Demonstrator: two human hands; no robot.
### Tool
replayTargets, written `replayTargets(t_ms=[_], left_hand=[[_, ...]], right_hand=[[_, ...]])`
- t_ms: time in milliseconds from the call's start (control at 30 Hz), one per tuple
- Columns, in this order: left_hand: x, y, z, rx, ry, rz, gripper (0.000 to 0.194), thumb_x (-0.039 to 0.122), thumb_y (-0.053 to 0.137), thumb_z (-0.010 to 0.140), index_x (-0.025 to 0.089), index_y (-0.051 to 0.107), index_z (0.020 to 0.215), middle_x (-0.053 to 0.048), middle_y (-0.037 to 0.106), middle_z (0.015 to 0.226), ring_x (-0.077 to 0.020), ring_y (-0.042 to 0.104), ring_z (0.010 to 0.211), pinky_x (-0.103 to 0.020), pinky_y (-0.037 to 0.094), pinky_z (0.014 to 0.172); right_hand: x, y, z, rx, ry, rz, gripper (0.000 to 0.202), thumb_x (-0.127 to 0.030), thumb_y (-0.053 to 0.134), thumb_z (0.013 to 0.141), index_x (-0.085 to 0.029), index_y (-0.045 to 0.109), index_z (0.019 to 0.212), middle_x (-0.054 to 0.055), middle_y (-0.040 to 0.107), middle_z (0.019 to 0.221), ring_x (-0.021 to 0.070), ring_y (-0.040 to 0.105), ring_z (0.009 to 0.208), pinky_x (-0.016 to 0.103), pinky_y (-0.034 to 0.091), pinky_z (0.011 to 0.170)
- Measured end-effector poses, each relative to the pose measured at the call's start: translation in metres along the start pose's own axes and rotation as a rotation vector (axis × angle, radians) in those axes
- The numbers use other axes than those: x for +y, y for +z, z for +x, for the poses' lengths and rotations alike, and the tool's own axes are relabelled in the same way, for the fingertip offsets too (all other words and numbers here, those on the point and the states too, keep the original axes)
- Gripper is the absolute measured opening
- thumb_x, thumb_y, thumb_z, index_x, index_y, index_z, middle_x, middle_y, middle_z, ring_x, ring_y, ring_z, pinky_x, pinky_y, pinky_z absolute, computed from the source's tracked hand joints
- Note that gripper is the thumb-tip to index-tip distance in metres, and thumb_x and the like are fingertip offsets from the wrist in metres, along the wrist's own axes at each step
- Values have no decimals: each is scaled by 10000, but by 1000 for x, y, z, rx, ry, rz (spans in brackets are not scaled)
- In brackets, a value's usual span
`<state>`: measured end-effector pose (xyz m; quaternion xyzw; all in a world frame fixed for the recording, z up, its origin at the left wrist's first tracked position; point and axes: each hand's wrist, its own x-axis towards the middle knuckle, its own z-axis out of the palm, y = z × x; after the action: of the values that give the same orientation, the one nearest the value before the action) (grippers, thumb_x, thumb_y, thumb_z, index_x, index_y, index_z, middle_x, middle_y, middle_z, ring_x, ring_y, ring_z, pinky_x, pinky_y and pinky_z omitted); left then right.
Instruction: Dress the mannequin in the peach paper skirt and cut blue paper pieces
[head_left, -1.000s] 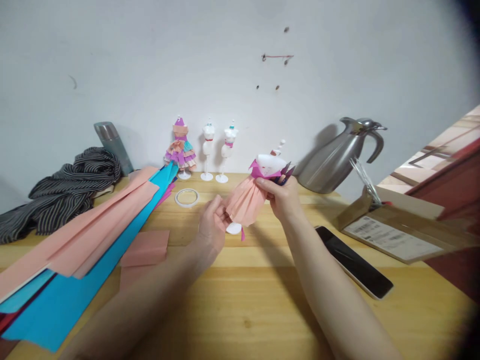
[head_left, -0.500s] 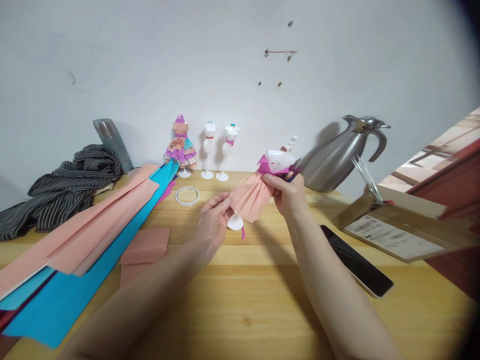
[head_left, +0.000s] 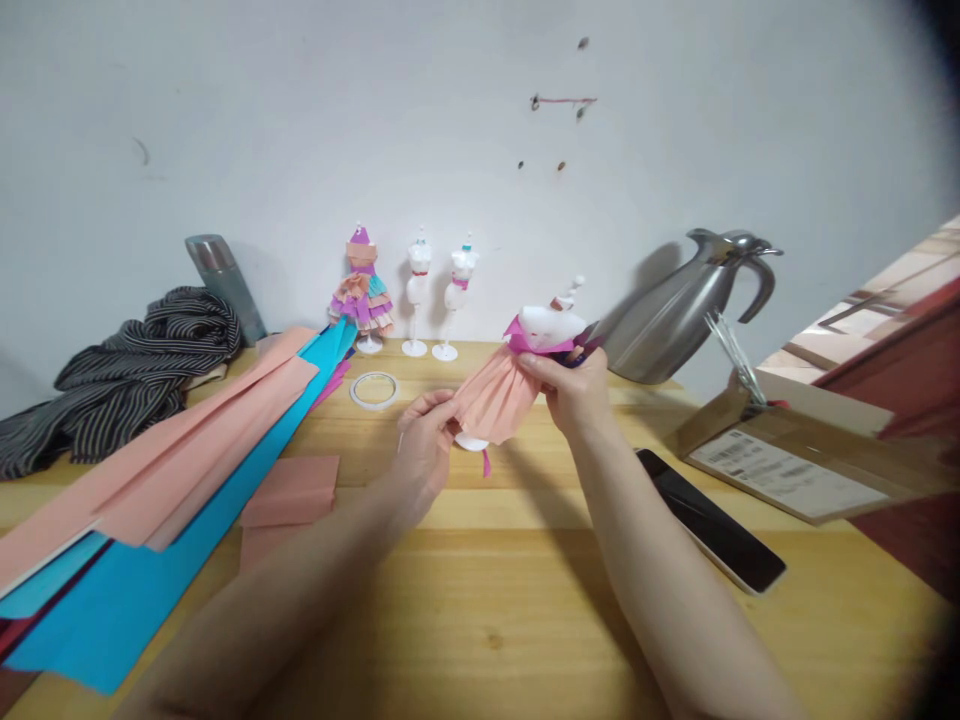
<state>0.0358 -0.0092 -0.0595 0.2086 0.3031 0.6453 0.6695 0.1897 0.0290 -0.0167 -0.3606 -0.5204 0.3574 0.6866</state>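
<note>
Four small mannequins (head_left: pixel 551 322) and one wooden table (head_left: pixel 495 600).
Also one tape roll (head_left: pixel 375 405), one phone (head_left: pixel 712 522), one metal jug (head_left: pixel 667 315), one flask (head_left: pixel 226 285), one striped cloth (head_left: pixel 146 360), one cardboard box (head_left: pixel 810 445) and one pleated peach skirt (head_left: pixel 501 395).

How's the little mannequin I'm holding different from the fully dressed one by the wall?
The held mannequin leans; the dressed mannequin stands upright. The held mannequin wears a peach skirt; the dressed mannequin's tiered skirt mixes peach, purple and blue. The held mannequin's chest is bare white; the dressed mannequin's is covered. Both wear some peach.
</note>
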Motion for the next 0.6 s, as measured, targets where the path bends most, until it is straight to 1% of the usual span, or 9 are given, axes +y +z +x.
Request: replayTargets(t_ms=[100, 267, 400, 467, 533, 600], left_hand=[[0, -1, 2, -9, -5, -16, 178, 104, 716, 575, 135, 581, 687, 11, 584, 607, -97, 532, 566, -252, 400, 606], [-1, -3, 6, -9, 1, -43, 186, 91, 705, 588, 127, 577, 717, 3, 610, 615, -93, 540, 561, -241, 401, 609], [0, -6, 9, 19, -18, -54, 167, 96, 655, 652, 135, 569, 789, 11, 599, 588, -91, 530, 539, -224, 388, 589], [0, -8, 11, 50, -54, -62, 108, 109, 605, 705, 135, 569, 804, 10, 584, 565, -95, 527, 525, -220, 379, 571], [-1, -9, 12, 96, -118, -62, 17, 129, 544, 763, 130, 561, 764, 2, 569, 547, -96, 517, 501, -221, 375, 553], [-3, -9, 11, 134, -196, -44, 146, 182, 484, 826, 131, 544, 704, -11, 563, 542, -99, 506, 472, -230, 375, 534]], right_hand=[[2, 0, 1, 18, 5, -9, 245, -235, 803, 517, -154, 655, 694, -30, 525, 600, 104, 460, 537, 234, 367, 467], [4, -2, 2, 8, 8, -49, 246, -253, 793, 528, -159, 602, 653, -55, 441, 536, 73, 363, 476, 220, 272, 425], [2, -1, 2, 28, 38, -44, 260, -264, 783, 520, -165, 570, 631, -60, 408, 519, 70, 334, 463, 224, 239, 418], [0, 1, 2, 38, 62, -32, 262, -262, 777, 512, -163, 588, 662, -62, 408, 519, 67, 320, 456, 223, 223, 416], [-3, 3, 1, 40, 67, -31, 268, -259, 772, 507, -162, 604, 692, -65, 402, 516, 66, 311, 453, 226, 217, 420], [-4, 4, 1, 41, 58, -35, 269, -256, 769, 504, -162, 605, 696, -66, 399, 516, 67, 309, 455, 229, 216, 425]])
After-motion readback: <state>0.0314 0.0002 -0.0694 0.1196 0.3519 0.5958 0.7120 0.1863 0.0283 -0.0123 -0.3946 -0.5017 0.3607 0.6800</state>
